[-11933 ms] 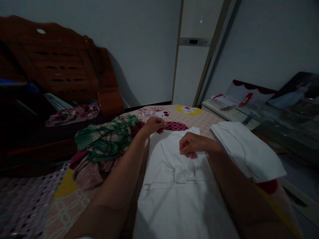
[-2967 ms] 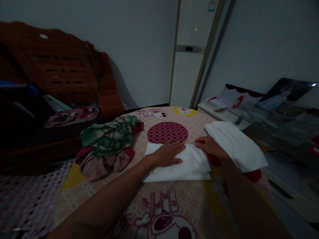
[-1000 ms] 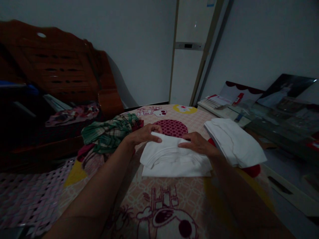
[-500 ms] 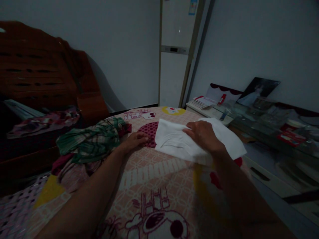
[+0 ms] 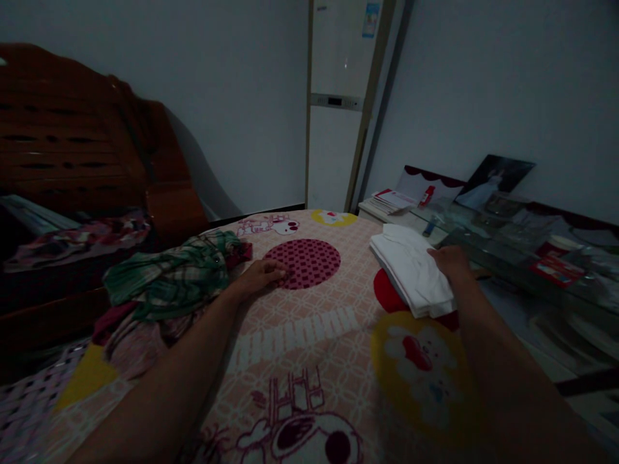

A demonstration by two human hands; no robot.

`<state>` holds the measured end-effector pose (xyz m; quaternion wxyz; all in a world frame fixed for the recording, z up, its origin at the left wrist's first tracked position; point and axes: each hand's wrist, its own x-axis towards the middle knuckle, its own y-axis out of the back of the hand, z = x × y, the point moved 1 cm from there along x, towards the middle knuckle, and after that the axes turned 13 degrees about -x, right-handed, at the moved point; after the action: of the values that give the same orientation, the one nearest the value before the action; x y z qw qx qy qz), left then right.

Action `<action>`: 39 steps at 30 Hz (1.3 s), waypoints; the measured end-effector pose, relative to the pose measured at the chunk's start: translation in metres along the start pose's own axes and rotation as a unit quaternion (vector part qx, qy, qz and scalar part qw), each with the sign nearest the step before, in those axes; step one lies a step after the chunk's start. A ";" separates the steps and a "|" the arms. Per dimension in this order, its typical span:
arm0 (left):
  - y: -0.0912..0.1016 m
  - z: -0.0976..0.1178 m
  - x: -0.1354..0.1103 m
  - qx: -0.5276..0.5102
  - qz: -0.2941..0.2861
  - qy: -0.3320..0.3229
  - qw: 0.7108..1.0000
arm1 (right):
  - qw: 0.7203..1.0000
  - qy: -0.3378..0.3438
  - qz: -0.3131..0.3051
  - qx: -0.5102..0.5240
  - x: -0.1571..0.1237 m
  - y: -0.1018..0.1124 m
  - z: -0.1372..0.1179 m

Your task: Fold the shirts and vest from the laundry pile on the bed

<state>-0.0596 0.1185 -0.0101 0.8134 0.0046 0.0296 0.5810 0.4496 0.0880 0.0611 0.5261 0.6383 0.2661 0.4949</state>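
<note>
A folded white cloth garment [image 5: 411, 267] lies in layers near the right edge of a pink patterned cover [image 5: 333, 348]. My right hand [image 5: 452, 261] is at the garment's right side, its fingers closed on the edge of the top layer. My left hand [image 5: 261, 276] rests on the cover beside a printed maroon circle [image 5: 309, 263], holding nothing, its fingers loosely stretched out. Left of it lies a crumpled heap of clothes with a green plaid shirt [image 5: 174, 274] on top and pinkish cloth [image 5: 133, 345] beneath.
A wooden bench [image 5: 72, 129] stands at the left. Past the cover's right edge is a glass-topped cabinet [image 5: 503, 248] holding papers [image 5: 394, 201], a red bottle [image 5: 426, 195] and a framed picture [image 5: 496, 180]. A tall white air conditioner [image 5: 333, 148] stands behind.
My right hand has moved right, carrying the garment's left part over onto the rest. The garment is now narrower, and the maroon circle is uncovered. My left hand has stayed put.
</note>
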 end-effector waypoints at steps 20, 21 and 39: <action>-0.001 -0.007 0.003 0.005 -0.005 -0.028 1.000 | 0.987 0.117 0.072 -0.078 -0.026 -0.004 -0.041; -0.002 -0.008 0.003 0.004 -0.005 -0.034 0.999 | 0.986 0.138 0.050 -0.078 -0.027 -0.008 -0.044; 0.005 0.017 -0.009 0.240 0.006 -0.078 0.968 | 0.923 0.324 0.032 0.204 -0.123 -0.055 -0.218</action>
<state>-0.0666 0.1122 0.0074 0.7848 0.2455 0.1048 0.5593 0.2156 0.0878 -0.0429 0.2535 0.5450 0.4971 0.6259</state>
